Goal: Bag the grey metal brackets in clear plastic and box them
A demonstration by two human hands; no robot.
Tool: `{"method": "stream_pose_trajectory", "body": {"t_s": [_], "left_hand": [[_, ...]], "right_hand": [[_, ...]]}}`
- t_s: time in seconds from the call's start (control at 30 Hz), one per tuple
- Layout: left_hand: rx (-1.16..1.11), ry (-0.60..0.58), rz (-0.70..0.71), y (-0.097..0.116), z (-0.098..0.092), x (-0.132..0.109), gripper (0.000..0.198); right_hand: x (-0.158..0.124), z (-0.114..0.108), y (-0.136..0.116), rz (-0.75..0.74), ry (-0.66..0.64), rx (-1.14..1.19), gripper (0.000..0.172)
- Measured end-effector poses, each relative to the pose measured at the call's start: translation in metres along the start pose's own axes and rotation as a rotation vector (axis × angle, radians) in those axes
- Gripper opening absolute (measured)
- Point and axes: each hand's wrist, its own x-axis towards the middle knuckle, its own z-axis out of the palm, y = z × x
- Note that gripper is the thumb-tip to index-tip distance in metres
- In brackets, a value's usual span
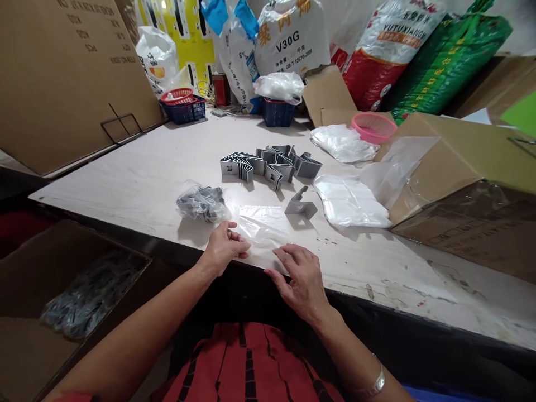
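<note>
A clear plastic bag (263, 226) lies flat at the table's front edge, between my hands. My left hand (224, 247) is closed, pinching the bag's near left side between thumb and fingers. My right hand (299, 279) rests at the bag's near right corner with thumb and fingers apart. Left of the bag sits a filled clear bag (203, 202) with dark grey pieces inside. A single bent grey metal bracket (300, 204) stands just beyond the bag on the right. Farther back, several more grey brackets (245, 164) stand nested in a group.
Stacks of clear bags (352, 201) lie at right beside a cardboard box (460, 195). An open carton (96, 296) with bagged pieces stands below the table at left. Blue baskets (278, 113), a pink basin (374, 127) and large sacks (293, 42) line the back.
</note>
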Motion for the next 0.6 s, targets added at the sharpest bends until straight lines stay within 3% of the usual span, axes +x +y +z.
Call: {"method": "stream_pose_trajectory", "body": {"t_s": [0.17, 0.6], "left_hand": [[-0.082, -0.033, 0.015, 0.001, 0.000, 0.000, 0.045], [-0.087, 0.007, -0.027, 0.001, 0.004, 0.000, 0.044]], "right_hand": [[0.007, 0.002, -0.008, -0.025, 0.081, 0.048, 0.028], [0.010, 0.012, -0.009, -0.011, 0.086, 0.072, 0.023]]}}
